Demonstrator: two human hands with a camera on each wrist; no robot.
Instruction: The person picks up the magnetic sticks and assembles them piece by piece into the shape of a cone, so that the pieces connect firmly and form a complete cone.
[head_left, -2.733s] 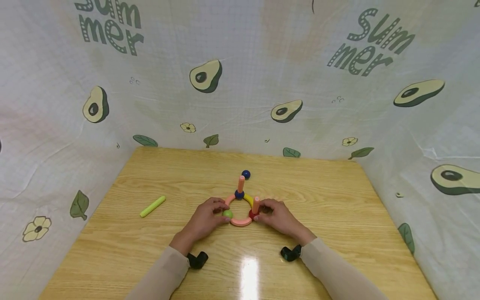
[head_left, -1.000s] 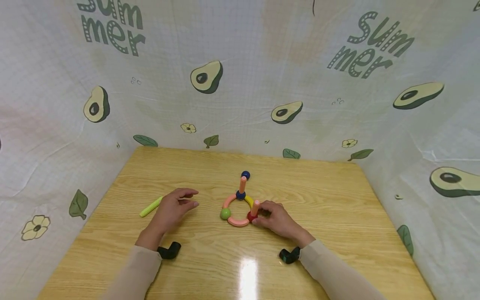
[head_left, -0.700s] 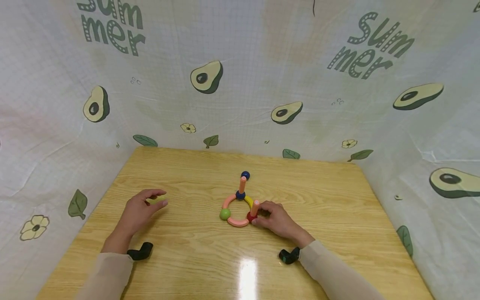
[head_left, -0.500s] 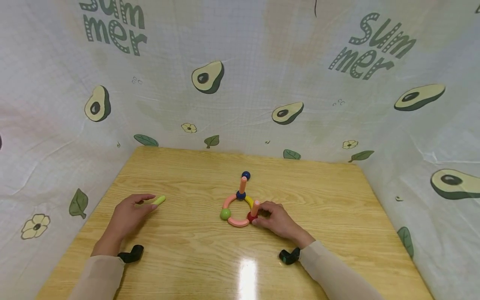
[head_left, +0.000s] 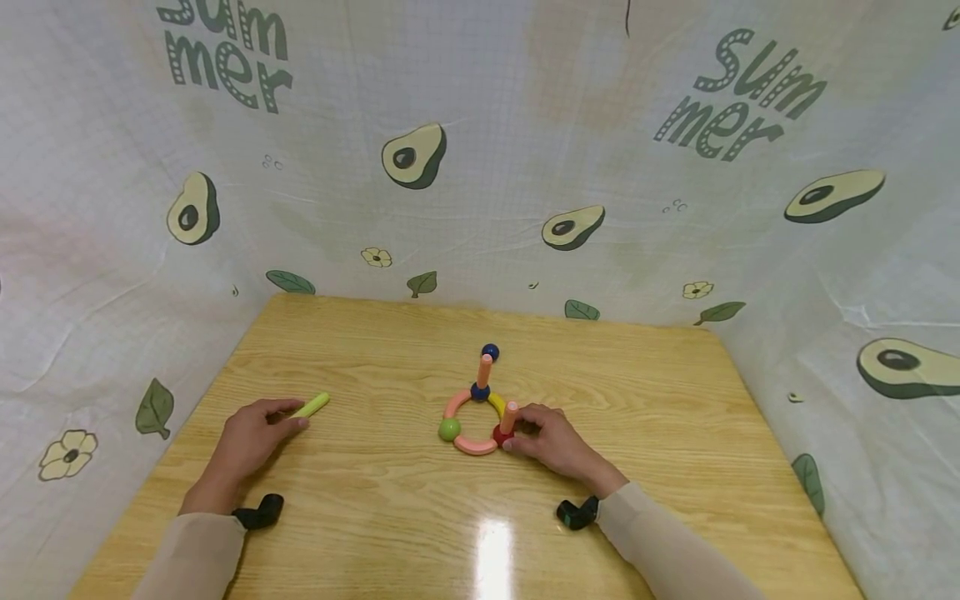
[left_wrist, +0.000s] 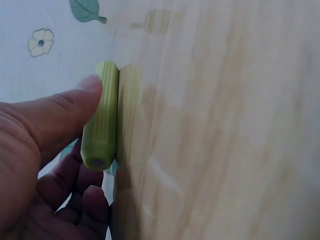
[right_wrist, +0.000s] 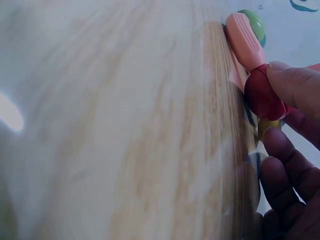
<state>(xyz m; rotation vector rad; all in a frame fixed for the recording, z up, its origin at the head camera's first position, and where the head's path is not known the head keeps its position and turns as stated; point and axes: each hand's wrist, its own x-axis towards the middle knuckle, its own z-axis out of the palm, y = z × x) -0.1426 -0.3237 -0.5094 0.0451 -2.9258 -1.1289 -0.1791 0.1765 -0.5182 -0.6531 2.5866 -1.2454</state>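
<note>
At the table's left, my left hand (head_left: 252, 433) has its thumb against one side of a yellow-green rod (head_left: 312, 406) and its fingers on the other side, pinching it. The left wrist view shows the ribbed rod (left_wrist: 106, 117) close against the wood, its near end facing the camera. My right hand (head_left: 550, 436) grips the red ball (right_wrist: 262, 95) of a ring between thumb and fingers. Curved pink pieces (head_left: 476, 447) and a yellow one (head_left: 497, 403) join the red, green (head_left: 449, 429) and blue (head_left: 480, 392) balls. Pink rods (head_left: 485, 372) stand upright on the blue and red balls.
A loose dark blue ball (head_left: 491, 352) sits just behind the ring. The wooden table (head_left: 637, 375) is bounded at the back and sides by a white cloth (head_left: 480, 167) printed with avocados. Each wrist carries a black camera mount (head_left: 260, 512).
The left hand has let go of the green ball, moved left and taken hold of the yellow-green rod. The right hand stays at the red ball; the ring has shifted slightly left.
</note>
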